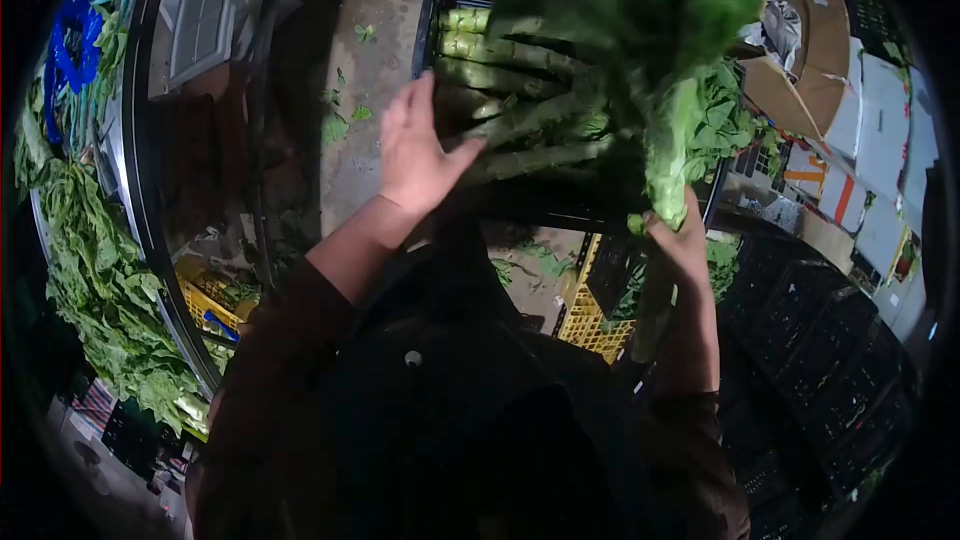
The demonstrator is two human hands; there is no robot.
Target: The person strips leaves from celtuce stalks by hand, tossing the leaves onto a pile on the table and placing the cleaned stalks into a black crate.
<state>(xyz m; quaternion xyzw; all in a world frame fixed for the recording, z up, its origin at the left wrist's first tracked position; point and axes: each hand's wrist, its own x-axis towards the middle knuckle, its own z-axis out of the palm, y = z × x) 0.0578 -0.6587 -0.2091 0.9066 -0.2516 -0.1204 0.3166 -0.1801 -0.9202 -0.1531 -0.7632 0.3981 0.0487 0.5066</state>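
Note:
My right hand (684,246) is closed round the butt end of a stem lettuce (672,140). Its pale green stem points away from me, and its broad leaves, blurred by motion, hang over the far part of a black crate (428,30). Several thick stem lettuce stems (500,78) lie side by side inside the crate. My left hand (415,155) is at the crate's near left corner, fingers apart and thumb stretched towards the stems, holding nothing. Part of the crate's contents is hidden by the leaves and shadow.
On the left, a metal-edged surface (150,230) bears a heap of leafy greens (100,270). Yellow crates (592,325) stand low in front of me. Black crates (800,350) are at right, with cardboard (815,90) beyond. Leaf scraps (335,127) litter the floor.

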